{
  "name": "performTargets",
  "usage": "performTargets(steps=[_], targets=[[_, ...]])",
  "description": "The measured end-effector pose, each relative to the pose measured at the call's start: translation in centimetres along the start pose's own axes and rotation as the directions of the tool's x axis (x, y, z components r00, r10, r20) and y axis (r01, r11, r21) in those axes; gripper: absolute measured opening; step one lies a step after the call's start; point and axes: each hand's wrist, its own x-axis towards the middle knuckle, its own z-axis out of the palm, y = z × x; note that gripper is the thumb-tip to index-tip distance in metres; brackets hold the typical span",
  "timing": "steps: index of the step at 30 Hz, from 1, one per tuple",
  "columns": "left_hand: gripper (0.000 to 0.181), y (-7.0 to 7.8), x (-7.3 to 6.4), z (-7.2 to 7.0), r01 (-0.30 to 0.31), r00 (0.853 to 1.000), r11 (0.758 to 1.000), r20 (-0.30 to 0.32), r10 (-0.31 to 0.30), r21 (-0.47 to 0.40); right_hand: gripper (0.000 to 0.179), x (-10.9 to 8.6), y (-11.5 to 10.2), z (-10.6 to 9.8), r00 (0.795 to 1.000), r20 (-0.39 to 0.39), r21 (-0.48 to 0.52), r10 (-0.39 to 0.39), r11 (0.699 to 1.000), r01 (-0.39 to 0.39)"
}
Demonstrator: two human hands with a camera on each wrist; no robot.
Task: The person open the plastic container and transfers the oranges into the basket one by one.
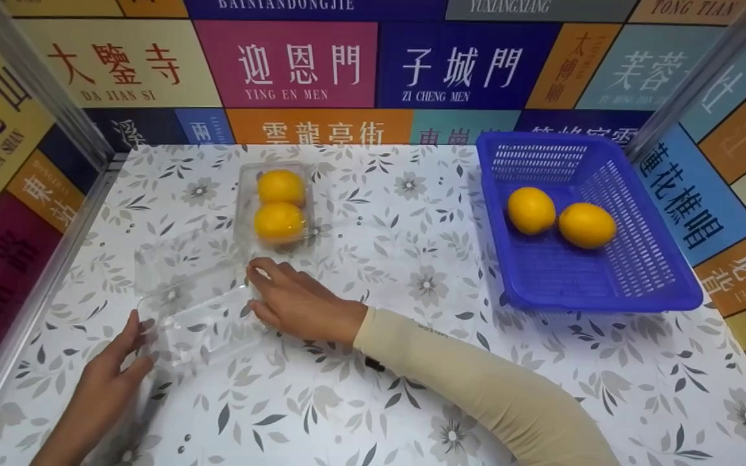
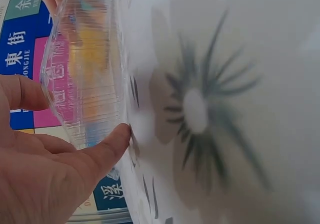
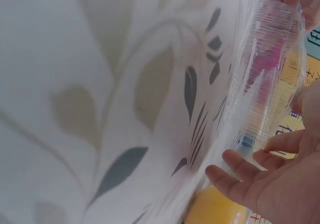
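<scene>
A clear plastic clamshell box (image 1: 208,323) lies with its lid spread open on the patterned table cover. At its left end is my left hand (image 1: 111,372), fingers extended; a finger touches the ribbed wall of the box (image 2: 95,74) in the left wrist view, with another fingertip low beside it. My right hand (image 1: 302,301) is at the opposite end, its fingers loosely bent against the edge. The right wrist view shows those fingers (image 3: 240,169) spread beside the clear wall (image 3: 265,69). Just beyond, another clear box (image 1: 243,200) contains two orange-yellow fruits (image 1: 280,220).
A blue plastic basket (image 1: 606,301) stands at the right with two orange-yellow fruits (image 1: 587,225) inside. Panels with printed characters (image 1: 289,65) rise behind the table and along both sides. Metal posts (image 1: 56,84) mark the back corners.
</scene>
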Motion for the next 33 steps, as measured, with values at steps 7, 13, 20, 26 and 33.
performTargets(steps=[7,13,20,26,33], targets=[[0.08,0.1,2.0,-1.3,-0.081,0.997,0.996,-0.015,0.082,0.033,0.062,1.7,0.5,-0.5,0.998,0.008,-0.018,0.055,0.998,-0.055],[0.078,-0.2,3.1,-2.1,-0.092,0.996,0.996,-0.019,0.092,0.021,0.062,2.8,0.6,-0.3,0.998,-0.009,-0.039,0.06,0.997,-0.06],[0.083,0.3,3.5,-2.3,-0.1,0.994,0.995,-0.043,0.102,0.027,0.065,2.8,0.5,-0.4,0.993,-0.026,0.004,0.115,0.993,-0.115],[0.089,1.7,3.2,-2.0,-0.132,0.974,0.99,-0.178,0.137,0.041,0.06,1.3,0.8,-0.3,0.987,-0.113,0.077,0.111,0.992,-0.102],[0.086,4.4,3.6,-2.1,-0.195,0.93,0.971,-0.288,0.227,0.136,0.047,-0.3,2.4,-0.4,0.967,-0.208,0.199,0.15,0.974,-0.108]])
